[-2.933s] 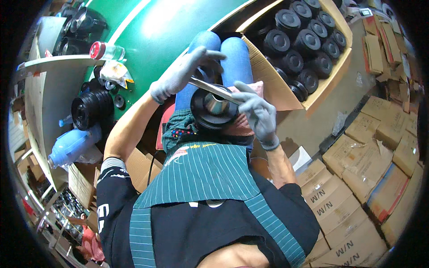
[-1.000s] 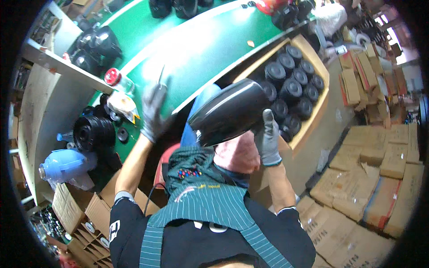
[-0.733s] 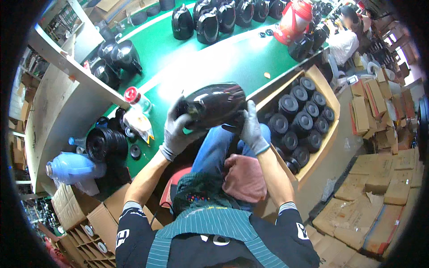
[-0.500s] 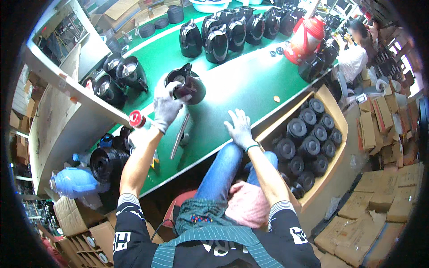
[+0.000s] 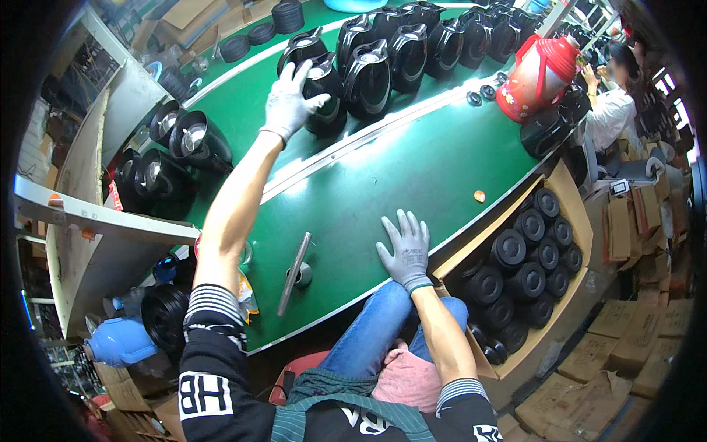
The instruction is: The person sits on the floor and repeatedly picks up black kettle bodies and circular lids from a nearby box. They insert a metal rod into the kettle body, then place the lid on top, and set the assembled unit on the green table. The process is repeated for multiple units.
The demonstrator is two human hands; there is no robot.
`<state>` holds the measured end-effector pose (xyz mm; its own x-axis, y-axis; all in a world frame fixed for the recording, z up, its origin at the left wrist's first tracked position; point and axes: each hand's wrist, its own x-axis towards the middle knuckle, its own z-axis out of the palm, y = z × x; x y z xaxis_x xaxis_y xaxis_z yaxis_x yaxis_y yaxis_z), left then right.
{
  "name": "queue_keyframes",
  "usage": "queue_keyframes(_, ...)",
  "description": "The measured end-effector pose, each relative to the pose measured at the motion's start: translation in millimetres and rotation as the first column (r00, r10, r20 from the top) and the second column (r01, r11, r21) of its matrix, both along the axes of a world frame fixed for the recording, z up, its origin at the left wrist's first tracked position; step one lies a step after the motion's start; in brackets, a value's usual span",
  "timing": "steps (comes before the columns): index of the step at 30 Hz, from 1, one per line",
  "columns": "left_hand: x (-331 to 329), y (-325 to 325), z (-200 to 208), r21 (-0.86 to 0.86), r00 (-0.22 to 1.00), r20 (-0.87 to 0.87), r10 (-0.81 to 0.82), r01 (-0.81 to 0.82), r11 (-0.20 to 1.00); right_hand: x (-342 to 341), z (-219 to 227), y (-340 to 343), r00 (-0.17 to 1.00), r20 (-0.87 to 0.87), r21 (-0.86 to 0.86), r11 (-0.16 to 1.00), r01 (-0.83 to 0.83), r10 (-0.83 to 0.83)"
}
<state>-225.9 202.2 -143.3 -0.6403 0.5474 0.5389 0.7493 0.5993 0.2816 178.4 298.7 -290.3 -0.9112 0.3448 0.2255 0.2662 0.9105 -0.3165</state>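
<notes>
My left hand [image 5: 287,110], in a grey work glove, reaches over the far part of the bench. Its fingers are spread against the near side of a glossy black jug [image 5: 325,99]; whether they touch it is hard to tell. This jug stands at the near left of a group of similar black jugs [image 5: 368,85]. Also gloved, my right hand [image 5: 407,250] lies flat near the bench's front edge, fingers apart and nothing in it. Between my arms a metal bar [image 5: 294,272] is fixed on a small grey post above the green bench [image 5: 353,199].
Open black jugs [image 5: 199,144] stand at the left. A red vacuum flask [image 5: 541,77] and small black rings [image 5: 481,94] sit at the right. Beside my right knee is a carton [image 5: 582,280] of round black parts [image 5: 530,254]. A co-worker [image 5: 615,107] sits at far right.
My left hand has carried the black jug from the middle of the bench up to the jug group, and its fingers have spread. My right hand still rests on the bench; the view has shifted.
</notes>
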Motion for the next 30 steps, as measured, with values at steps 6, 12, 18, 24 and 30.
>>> queue_keyframes(6, 18.2, -150.2, 61.3, -0.346, 0.935, -0.276, 0.221, -0.311, 0.885, 1.0, -2.0, 1.7, 1.000, 0.020, 0.014, 1.000, 0.013, -0.014)
queue_keyframes(12, 13.1, -217.3, 25.5, -0.531, 0.883, -0.106, 0.457, -0.439, 0.725, 5.1, -7.6, 3.9, 0.999, 0.041, 0.069, 0.997, 0.031, -0.034)
queue_keyframes(18, 5.3, -249.5, 11.5, -0.354, 0.936, -0.084, 0.342, -0.349, 0.868, -2.4, -19.4, -4.7, 0.999, 0.041, 0.021, 1.000, -0.012, 0.011)
queue_keyframes(24, 126.9, -214.2, 90.7, -0.174, 0.993, -0.055, -0.106, 0.095, 0.980, 1.4, 50.7, -9.1, 0.970, -0.242, -0.385, 0.915, -0.125, 0.031)
queue_keyframes(30, 285.9, -205.4, 143.5, -0.145, 0.895, 0.060, -0.443, 0.447, 0.883, 46.2, 237.6, -69.3, 0.782, -0.460, 0.033, 0.889, -0.457, 0.419)
